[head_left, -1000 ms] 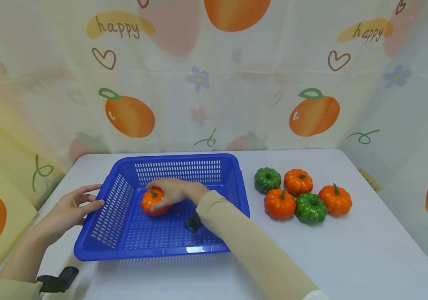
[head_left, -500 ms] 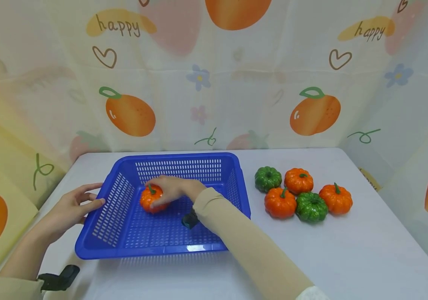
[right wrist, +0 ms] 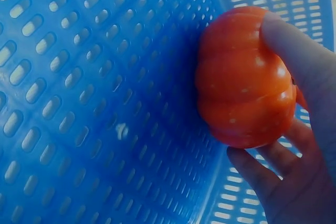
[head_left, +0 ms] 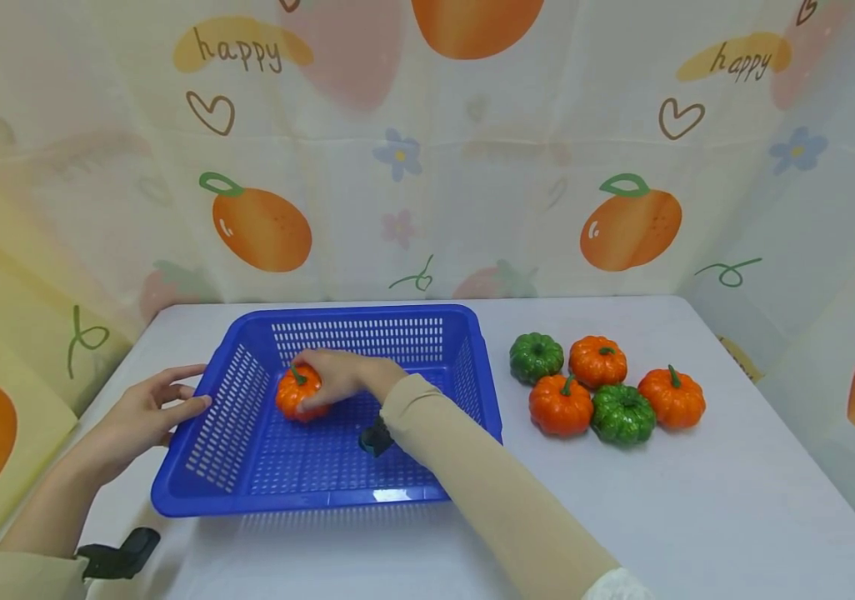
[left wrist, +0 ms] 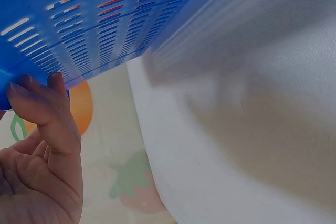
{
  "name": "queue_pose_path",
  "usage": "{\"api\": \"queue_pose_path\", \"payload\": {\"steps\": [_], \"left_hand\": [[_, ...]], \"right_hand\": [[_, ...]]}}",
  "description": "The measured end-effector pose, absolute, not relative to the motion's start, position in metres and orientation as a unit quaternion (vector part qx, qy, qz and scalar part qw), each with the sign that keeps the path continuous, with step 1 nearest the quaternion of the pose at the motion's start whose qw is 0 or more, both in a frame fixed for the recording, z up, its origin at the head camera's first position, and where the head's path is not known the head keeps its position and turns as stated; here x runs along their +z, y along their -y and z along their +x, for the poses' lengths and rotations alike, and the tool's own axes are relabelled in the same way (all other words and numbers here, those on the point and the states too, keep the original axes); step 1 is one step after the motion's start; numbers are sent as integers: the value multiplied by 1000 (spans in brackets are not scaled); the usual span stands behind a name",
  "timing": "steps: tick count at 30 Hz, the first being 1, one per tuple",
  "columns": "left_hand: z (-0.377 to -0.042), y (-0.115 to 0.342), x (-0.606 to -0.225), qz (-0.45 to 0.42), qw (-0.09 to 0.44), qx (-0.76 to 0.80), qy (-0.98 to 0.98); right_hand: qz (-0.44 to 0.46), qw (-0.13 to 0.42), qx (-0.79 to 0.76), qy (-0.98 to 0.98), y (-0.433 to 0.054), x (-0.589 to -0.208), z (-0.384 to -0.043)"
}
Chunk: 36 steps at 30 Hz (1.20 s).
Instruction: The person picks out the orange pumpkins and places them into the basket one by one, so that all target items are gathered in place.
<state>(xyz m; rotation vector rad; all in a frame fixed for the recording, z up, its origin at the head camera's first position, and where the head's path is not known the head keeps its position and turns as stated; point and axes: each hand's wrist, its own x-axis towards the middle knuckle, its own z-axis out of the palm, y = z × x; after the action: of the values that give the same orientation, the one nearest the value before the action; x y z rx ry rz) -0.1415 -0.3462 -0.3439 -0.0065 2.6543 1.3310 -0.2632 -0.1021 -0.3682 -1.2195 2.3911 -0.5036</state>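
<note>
Orange pumpkin (head_left: 296, 402) sits in right hand (head_left: 339, 375), perhaps touching basket (head_left: 352, 312).

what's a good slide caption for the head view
Right hand gripping an orange pumpkin inside a blue basket, left hand holding its rim, five more pumpkins on the table.

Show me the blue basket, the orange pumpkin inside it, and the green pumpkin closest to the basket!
Blue basket (head_left: 285, 502), head view: on its front rim.
Orange pumpkin (right wrist: 242, 83), right wrist view: on its ribbed side.
Green pumpkin (head_left: 536, 359), head view: on the middle of its body.
</note>
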Motion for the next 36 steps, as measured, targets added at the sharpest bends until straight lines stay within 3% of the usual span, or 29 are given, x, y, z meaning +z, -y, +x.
{"api": "queue_pose_path", "payload": {"steps": [26, 36], "left_hand": [[-143, 347, -345, -4, 86, 442, -893], [-143, 347, -346, -3, 86, 442, -893]], "right_hand": [[-434, 192, -151, -867, 101, -364, -262], [-458, 152, -119, -868, 91, -352, -266]]}}
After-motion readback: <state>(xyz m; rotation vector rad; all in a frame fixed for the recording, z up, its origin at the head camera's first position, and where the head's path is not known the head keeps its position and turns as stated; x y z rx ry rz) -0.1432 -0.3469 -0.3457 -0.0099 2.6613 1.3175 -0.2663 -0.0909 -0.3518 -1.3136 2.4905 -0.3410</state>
